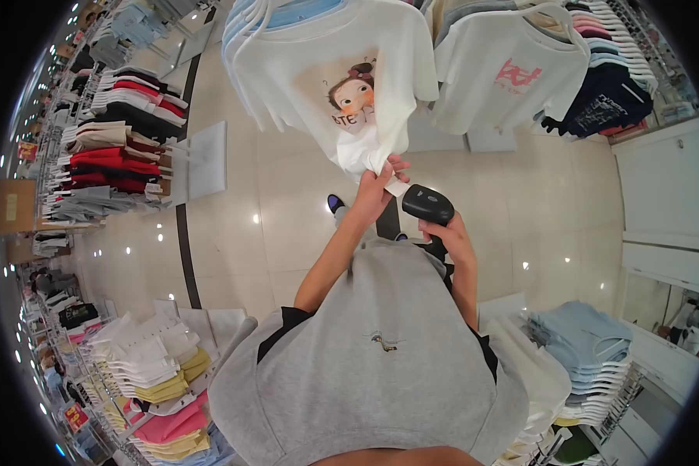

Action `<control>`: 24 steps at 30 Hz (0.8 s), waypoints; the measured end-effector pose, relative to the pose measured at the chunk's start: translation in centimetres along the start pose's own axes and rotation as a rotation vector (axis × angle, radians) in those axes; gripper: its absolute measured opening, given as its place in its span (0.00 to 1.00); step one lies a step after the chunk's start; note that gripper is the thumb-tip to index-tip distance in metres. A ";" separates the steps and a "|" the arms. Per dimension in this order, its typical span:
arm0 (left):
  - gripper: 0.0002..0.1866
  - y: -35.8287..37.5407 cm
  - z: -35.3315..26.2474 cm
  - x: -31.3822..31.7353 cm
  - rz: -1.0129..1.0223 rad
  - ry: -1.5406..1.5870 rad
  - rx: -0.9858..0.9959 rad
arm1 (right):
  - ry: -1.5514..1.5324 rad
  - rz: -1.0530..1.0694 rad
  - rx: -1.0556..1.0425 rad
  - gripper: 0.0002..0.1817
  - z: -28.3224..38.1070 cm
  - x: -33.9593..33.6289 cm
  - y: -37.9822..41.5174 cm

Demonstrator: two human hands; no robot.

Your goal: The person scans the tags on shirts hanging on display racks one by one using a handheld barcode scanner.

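A white T-shirt with a cartoon face print hangs on the rack in front of me. My left hand pinches its lower hem, which is bunched and pulled toward me. A small white tag sticks out beside those fingers. My right hand is wrapped around the handle of a black barcode scanner. The scanner's head lies just right of the tag, apart from it, and points toward it. Most of the handle is hidden by my fingers.
Another white T-shirt with a pink print hangs to the right, near dark navy shirts. Racks of red and black clothes line the left. Folded-looking light blue garments hang behind me at right. White cabinets stand along the right side.
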State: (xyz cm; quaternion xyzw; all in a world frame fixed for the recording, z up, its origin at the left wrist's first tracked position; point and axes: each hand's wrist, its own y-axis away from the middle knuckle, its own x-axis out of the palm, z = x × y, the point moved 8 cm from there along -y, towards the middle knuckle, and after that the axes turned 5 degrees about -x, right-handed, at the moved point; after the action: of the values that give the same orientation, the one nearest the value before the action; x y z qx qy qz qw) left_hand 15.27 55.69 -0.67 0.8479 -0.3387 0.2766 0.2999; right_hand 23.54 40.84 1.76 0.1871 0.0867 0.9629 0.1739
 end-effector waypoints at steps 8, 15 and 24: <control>0.17 3.6 -2.0 -5.3 -0.612 -0.874 0.239 | 0.723 0.386 0.116 0.28 -2.8 2.4 -1.9; 0.21 3.3 2.7 -8.8 -0.519 -0.865 0.081 | 1.403 0.366 -0.226 0.27 -4.4 4.8 -4.1; 0.13 1.2 6.9 -9.2 -0.413 -0.250 -0.081 | 1.318 0.050 -0.255 0.31 -4.1 1.2 -4.1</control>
State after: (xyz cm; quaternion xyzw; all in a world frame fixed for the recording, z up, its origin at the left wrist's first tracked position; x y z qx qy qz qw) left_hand 10.56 53.94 -11.14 0.9141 -0.2033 0.0886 0.3396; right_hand 22.13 44.71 -2.51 -0.4598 0.0559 0.8824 0.0830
